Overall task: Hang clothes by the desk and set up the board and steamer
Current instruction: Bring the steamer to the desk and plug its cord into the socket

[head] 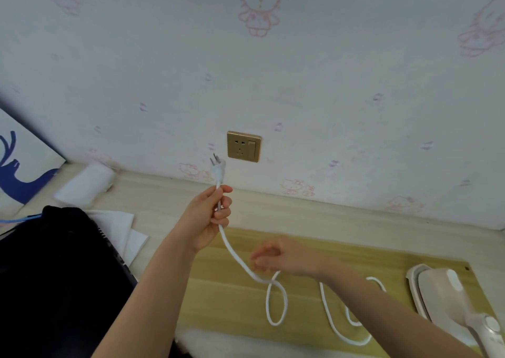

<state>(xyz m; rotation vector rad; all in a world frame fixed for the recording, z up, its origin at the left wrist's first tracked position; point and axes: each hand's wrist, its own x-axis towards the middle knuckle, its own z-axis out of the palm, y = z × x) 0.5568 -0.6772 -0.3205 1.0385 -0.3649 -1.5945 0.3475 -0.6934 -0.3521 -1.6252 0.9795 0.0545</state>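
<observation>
My left hand [210, 215] grips the white power cord [237, 259] just below its plug [218, 167]. The plug points up with its prongs toward the gold wall socket [243, 146], slightly left of and below it, not touching. My right hand [281, 256] hovers blurred over the wooden board [314, 251] with curled fingers beside a loop of the cord; whether it holds the cord is unclear. The white steamer [451, 294] lies on the board at the right, its cord looping across the board.
A dark garment [54, 270] lies at the left on the desk, with white cloth [120, 229] beneath it and a white folded item [87, 182] behind. A picture with a blue deer [19, 171] leans at far left. The wall stands close behind the desk.
</observation>
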